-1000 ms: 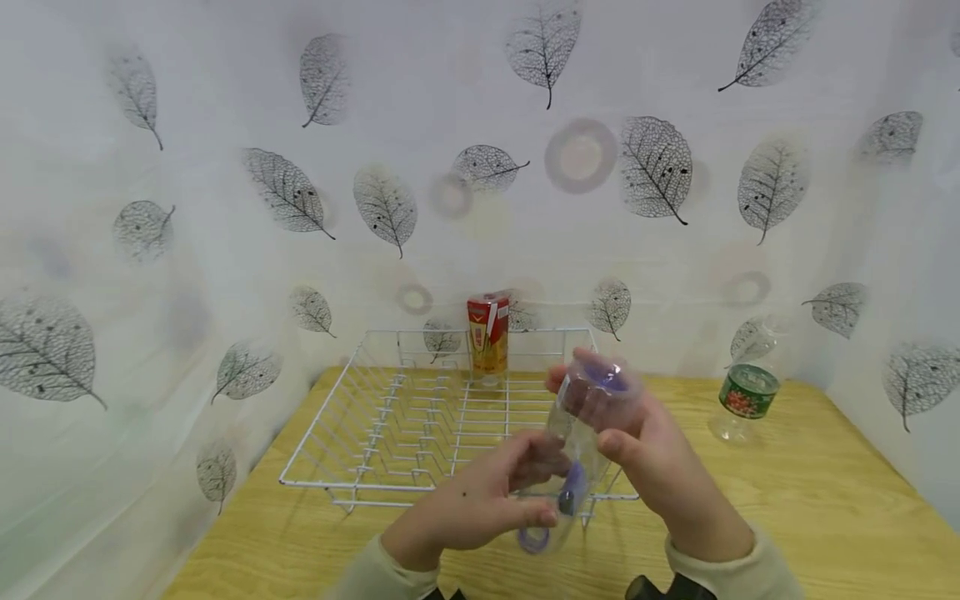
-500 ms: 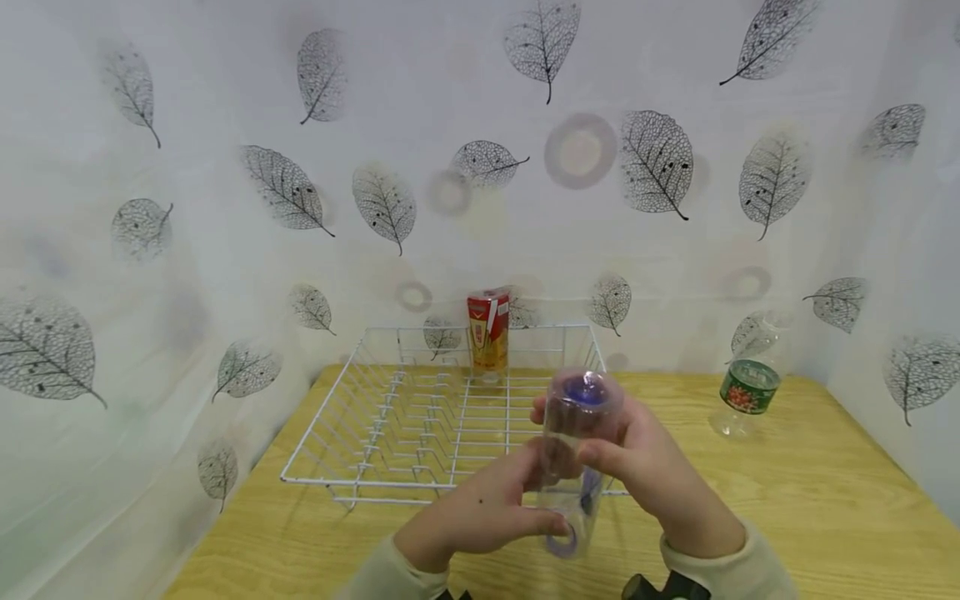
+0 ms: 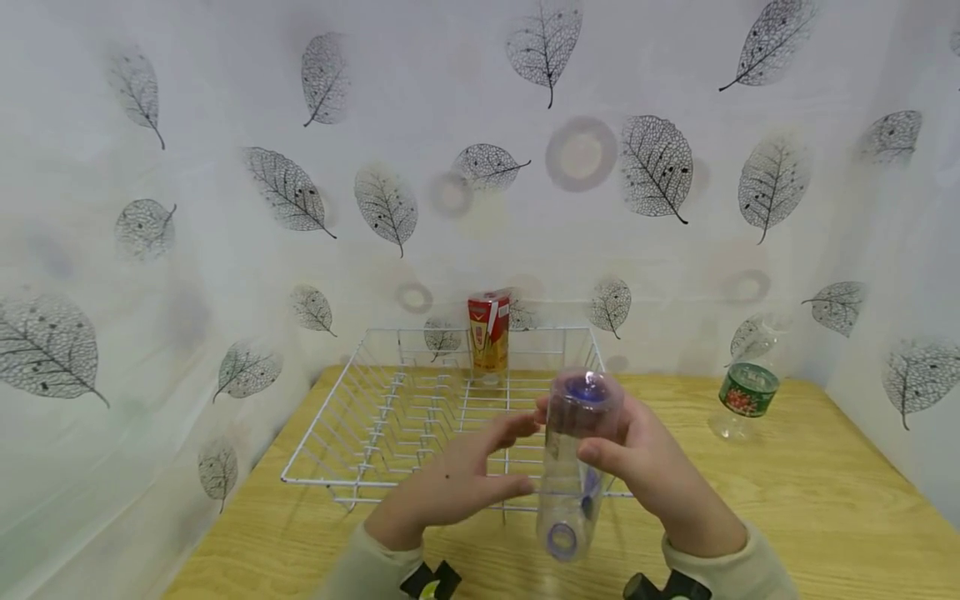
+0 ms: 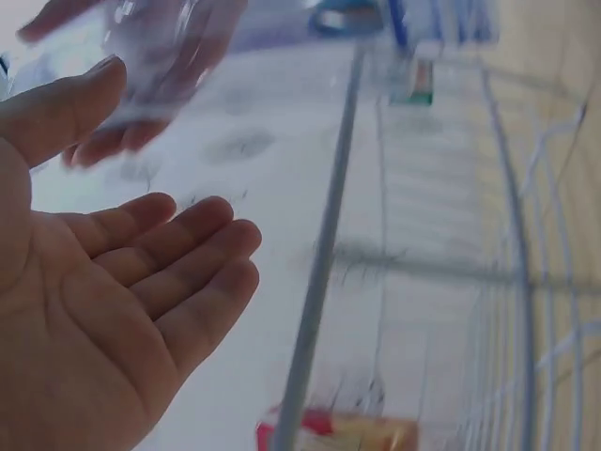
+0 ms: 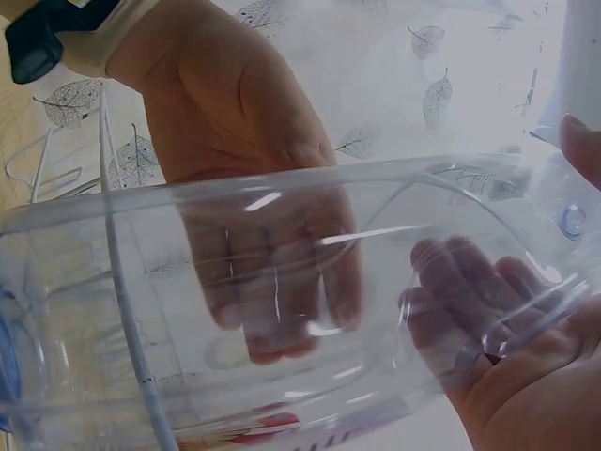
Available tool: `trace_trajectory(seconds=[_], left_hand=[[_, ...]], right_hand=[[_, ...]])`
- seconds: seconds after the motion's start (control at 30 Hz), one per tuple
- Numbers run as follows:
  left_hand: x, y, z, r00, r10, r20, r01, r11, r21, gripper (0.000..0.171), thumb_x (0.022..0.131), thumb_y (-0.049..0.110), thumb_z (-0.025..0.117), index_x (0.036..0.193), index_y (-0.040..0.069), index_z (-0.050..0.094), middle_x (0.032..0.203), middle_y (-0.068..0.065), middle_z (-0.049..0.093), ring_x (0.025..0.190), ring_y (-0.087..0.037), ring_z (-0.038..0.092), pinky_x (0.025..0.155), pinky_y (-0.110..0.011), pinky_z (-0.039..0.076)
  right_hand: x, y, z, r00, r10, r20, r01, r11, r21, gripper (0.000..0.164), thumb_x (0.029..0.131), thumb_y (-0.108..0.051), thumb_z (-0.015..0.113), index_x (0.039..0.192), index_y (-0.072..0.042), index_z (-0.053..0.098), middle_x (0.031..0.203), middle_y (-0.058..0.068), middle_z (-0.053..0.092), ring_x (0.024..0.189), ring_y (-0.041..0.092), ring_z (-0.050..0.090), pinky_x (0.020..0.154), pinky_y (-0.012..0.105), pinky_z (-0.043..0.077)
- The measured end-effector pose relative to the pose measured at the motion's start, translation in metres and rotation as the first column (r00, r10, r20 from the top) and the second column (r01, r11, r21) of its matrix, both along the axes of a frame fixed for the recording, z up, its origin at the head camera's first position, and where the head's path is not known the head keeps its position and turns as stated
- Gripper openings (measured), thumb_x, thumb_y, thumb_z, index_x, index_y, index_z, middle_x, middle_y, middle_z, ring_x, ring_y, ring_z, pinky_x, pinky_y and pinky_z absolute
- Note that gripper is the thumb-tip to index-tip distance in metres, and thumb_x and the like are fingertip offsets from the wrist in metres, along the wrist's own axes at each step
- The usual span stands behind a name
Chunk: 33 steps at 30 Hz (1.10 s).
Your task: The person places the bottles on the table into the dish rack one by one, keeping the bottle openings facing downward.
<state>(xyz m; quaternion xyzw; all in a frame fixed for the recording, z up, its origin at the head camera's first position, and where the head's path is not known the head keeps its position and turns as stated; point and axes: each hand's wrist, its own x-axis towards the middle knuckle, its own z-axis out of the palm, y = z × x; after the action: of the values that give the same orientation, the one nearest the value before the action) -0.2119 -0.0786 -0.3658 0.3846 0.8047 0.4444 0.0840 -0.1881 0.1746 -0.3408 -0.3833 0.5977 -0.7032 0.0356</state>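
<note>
Nearest is a clear bottle (image 3: 567, 492) with purple details at both ends, held steeply tilted just short of the rack's near edge. The right hand (image 3: 645, 471), at three o'clock to it, carries it alone: the thumb presses the near side while the fingers wrap behind the upper part, a grip that would suit a smooth round wall, since it is backed from both sides. Reflections blur the ends, so which one is the mouth I cannot tell.

The left hand (image 3: 457, 479) waits at nine o'clock to the bottle, palm towards it, fingers extended and close together, thumb spread well away; it pinches nothing, and that wide shape would suit steadying the bottle without squeezing.

Beyond, from ten round to twelve o'clock, a white wire rack (image 3: 345, 482) stands on feet on the wooden table (image 3: 750, 508); the upright wires towards its left probably serve to keep items apart. At two o'clock a green-labelled bottle (image 3: 750, 390) stands on the bare wood, well apart from the rack. Farther, at eleven o'clock, a red-and-yellow carton (image 3: 489, 337) stands upright by the rack's back rail, which probably helps stop it toppling. Leaf-printed sheeting (image 3: 480, 100) hangs behind.
</note>
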Motion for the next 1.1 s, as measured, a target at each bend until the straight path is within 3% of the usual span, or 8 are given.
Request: trace_trajectory(seconds=[0.13, 0.27, 0.47, 0.6, 0.7, 0.77, 0.97, 1.1], left_hand=[[-0.013, -0.027, 0.008, 0.992, 0.125, -0.031, -0.125, 0.992, -0.004, 0.072, 0.100, 0.040, 0.065, 0.159, 0.018, 0.030, 0.158, 0.000, 0.039, 0.142, -0.030, 0.040, 0.113, -0.053, 0.036], [-0.026, -0.060, 0.010, 0.964, 0.264, -0.028, -0.264, 0.964, -0.016, 0.075, 0.101, 0.043, 0.062, 0.162, 0.018, 0.025, 0.161, -0.005, 0.034, 0.144, -0.037, 0.036, 0.112, -0.060, 0.034], [-0.045, -0.116, 0.002, 0.902, 0.430, -0.044, -0.433, 0.898, -0.078, 0.084, 0.101, 0.052, 0.058, 0.164, 0.015, 0.016, 0.165, -0.012, 0.025, 0.145, -0.045, 0.028, 0.111, -0.066, 0.029], [-0.054, -0.152, -0.002, 0.851, 0.517, -0.091, -0.525, 0.835, -0.163, 0.083, 0.104, 0.049, 0.053, 0.163, 0.008, 0.012, 0.164, -0.021, 0.021, 0.145, -0.049, 0.024, 0.111, -0.070, 0.026], [-0.058, -0.175, -0.006, 0.824, 0.558, -0.101, -0.566, 0.795, -0.220, 0.084, 0.105, 0.048, 0.051, 0.163, 0.003, 0.010, 0.163, -0.027, 0.019, 0.145, -0.052, 0.022, 0.110, -0.071, 0.026], [-0.059, -0.187, -0.011, 0.820, 0.568, -0.070, -0.567, 0.791, -0.228, 0.086, 0.105, 0.049, 0.050, 0.162, 0.002, 0.008, 0.163, -0.028, 0.016, 0.144, -0.053, 0.021, 0.110, -0.071, 0.025], [-0.064, -0.214, -0.029, 0.837, 0.537, 0.104, -0.525, 0.842, -0.124, 0.074, 0.109, 0.024, 0.048, 0.163, 0.003, 0.002, 0.166, -0.025, 0.008, 0.149, -0.050, 0.011, 0.115, -0.067, 0.017], [-0.064, -0.224, -0.040, 0.826, 0.535, 0.175, -0.528, 0.845, -0.091, 0.068, 0.109, 0.010, 0.044, 0.162, 0.002, 0.002, 0.165, -0.027, 0.012, 0.149, -0.048, 0.012, 0.115, -0.066, 0.017]], right_hand=[[-0.001, 0.000, 0.001, 1.000, -0.018, -0.003, 0.019, 0.999, 0.029, 0.057, 0.101, -0.020, 0.065, 0.150, -0.004, 0.040, 0.139, 0.022, 0.057, 0.129, 0.035, 0.056, 0.104, 0.043, 0.049], [-0.002, 0.000, -0.001, 1.000, -0.025, -0.002, 0.025, 0.999, 0.034, 0.058, 0.101, -0.021, 0.066, 0.149, -0.003, 0.041, 0.139, 0.022, 0.058, 0.128, 0.036, 0.056, 0.104, 0.043, 0.049], [-0.003, 0.003, -0.003, 0.999, -0.028, 0.021, 0.027, 0.999, 0.036, 0.056, 0.101, -0.019, 0.064, 0.149, -0.003, 0.040, 0.139, 0.020, 0.059, 0.128, 0.036, 0.056, 0.103, 0.043, 0.049], [-0.004, 0.004, -0.001, 0.999, -0.024, 0.021, 0.023, 0.999, 0.034, 0.055, 0.102, -0.017, 0.063, 0.150, -0.002, 0.039, 0.140, 0.020, 0.058, 0.129, 0.036, 0.056, 0.103, 0.042, 0.049], [-0.004, 0.004, -0.001, 1.000, -0.016, 0.020, 0.015, 0.999, 0.030, 0.056, 0.102, -0.016, 0.062, 0.150, 0.000, 0.037, 0.140, 0.020, 0.058, 0.129, 0.036, 0.055, 0.104, 0.042, 0.048], [-0.005, 0.004, -0.001, 1.000, -0.016, 0.018, 0.015, 0.999, 0.031, 0.056, 0.102, -0.016, 0.062, 0.149, 0.000, 0.038, 0.140, 0.022, 0.057, 0.129, 0.036, 0.055, 0.104, 0.042, 0.048], [-0.006, 0.004, -0.001, 1.000, -0.010, 0.015, 0.010, 0.999, 0.031, 0.054, 0.103, -0.018, 0.062, 0.150, -0.002, 0.039, 0.141, 0.024, 0.056, 0.129, 0.035, 0.055, 0.105, 0.042, 0.048], [-0.006, 0.003, -0.002, 1.000, 0.004, 0.011, -0.004, 1.000, 0.021, 0.055, 0.103, -0.020, 0.062, 0.150, -0.001, 0.038, 0.140, 0.021, 0.057, 0.129, 0.035, 0.055, 0.105, 0.042, 0.048]])
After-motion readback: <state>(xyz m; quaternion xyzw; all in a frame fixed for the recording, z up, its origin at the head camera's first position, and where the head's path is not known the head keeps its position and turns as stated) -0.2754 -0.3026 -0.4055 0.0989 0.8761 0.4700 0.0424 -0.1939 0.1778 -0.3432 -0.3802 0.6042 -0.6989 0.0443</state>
